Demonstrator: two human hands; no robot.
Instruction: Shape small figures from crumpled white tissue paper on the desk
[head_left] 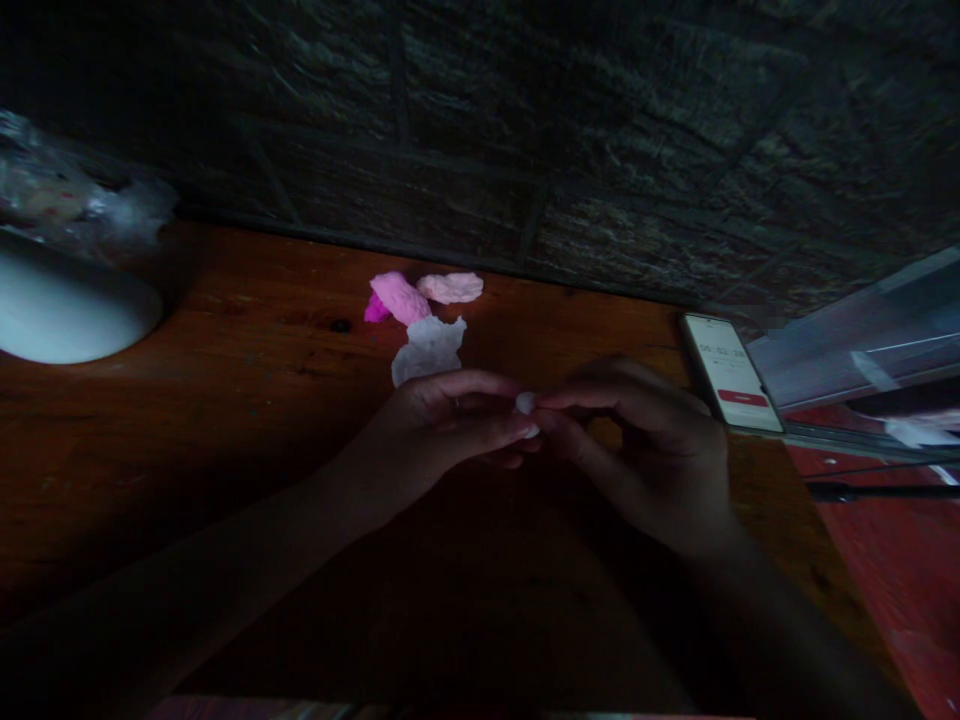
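Directions are taken from the small white piece point(525, 402) where the hands meet; the left hand point(424, 428) pinches it between thumb and index finger; the right hand point(660, 455) rests thumb and index fingertips against it, but dim light leaves their grip uncertain. Step in hand, as judged: fingertip working of the piece; the next move appears to call for a steady left pinch and light right-hand pressure. A thin white scrap point(429, 345) lies at 10 o'clock; a pink lump point(401, 297) and a pale pink lump point(451, 288) near 11; a phone point(729, 370) at 3; the wall point(465, 150) at 12 limits far reach.
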